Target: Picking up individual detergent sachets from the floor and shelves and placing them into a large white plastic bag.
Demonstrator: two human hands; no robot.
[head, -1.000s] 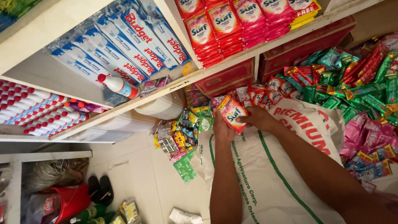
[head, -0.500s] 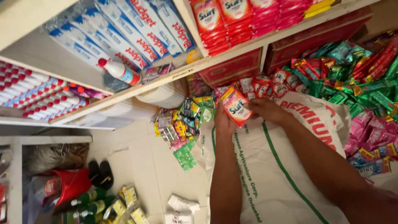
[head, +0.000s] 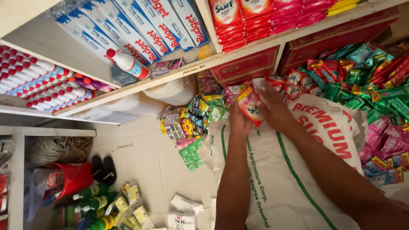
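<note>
Red sachet (head: 250, 106) was clamped between left hand (head: 239, 123) and right hand (head: 272, 106) above the white sack (head: 277, 170); many loose sachets (head: 366, 81) remained heaped unsorted.

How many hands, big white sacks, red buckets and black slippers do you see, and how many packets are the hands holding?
Hands, left hand and right hand: 2
Red sachet packet held in both hands: 1
Big white sack: 1
Red bucket: 1
Black slippers: 2
Total: 7
</note>
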